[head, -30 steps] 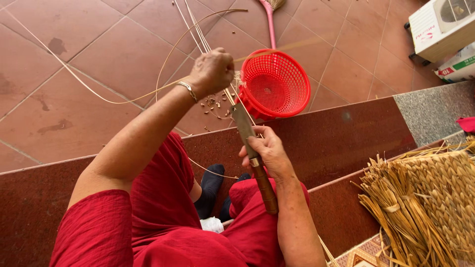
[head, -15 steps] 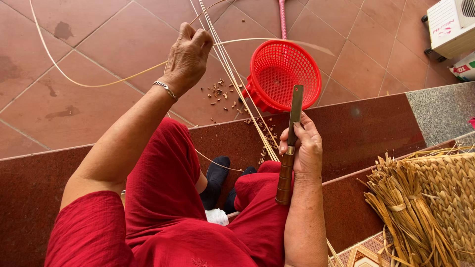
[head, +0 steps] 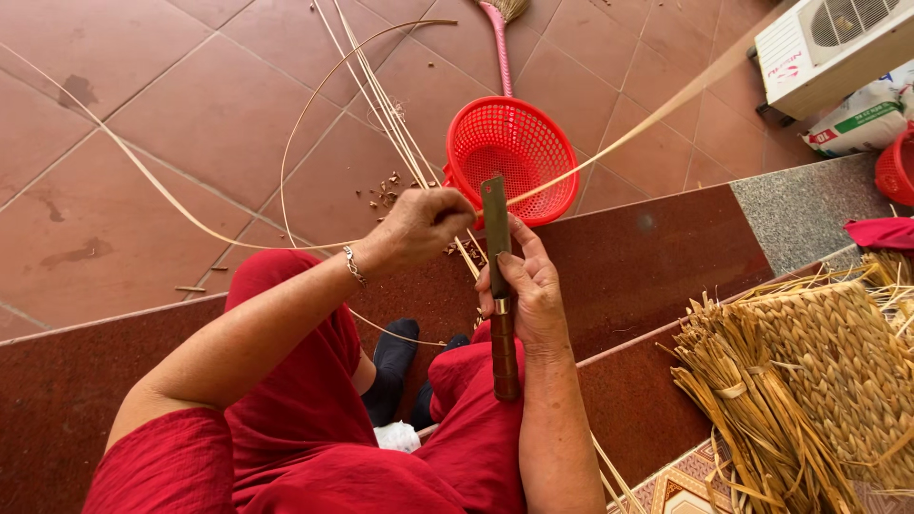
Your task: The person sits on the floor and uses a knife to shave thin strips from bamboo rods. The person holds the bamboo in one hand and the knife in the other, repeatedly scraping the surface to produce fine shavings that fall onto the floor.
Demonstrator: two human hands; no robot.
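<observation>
- Long pale cane strip (head: pixel 171 205): runs in from the far left across the tile floor (head: pixel 190 105), passes through both hands, then rises toward the upper right. Judged light, springy, thin; it bows under its own length, so it wants holding close to the working point, not far out.
- Left hand (head: pixel 424 224): fingers closed in a pinch on the strip, just left of the blade, wrist bracelet showing.
- Loose bundle of thin splints (head: pixel 381 105): lies on the floor beyond the left hand; small shavings scattered near it.
- Knife (head: pixel 497 276): flat blade upright, dark wooden handle pointing down toward the lap. Judged stiff, moderately heavy, sharp-edged; hold by the handle or blade back only.
- Right hand (head: pixel 528 295): wrapped around the knife at the blade-handle junction, thumb along the blade. Hands close together, barely apart.
- Red plastic basket (head: pixel 514 152): on the floor, just behind the blade.
- Woven straw piece (head: pixel 819 381): on the step at right, well apart.
</observation>
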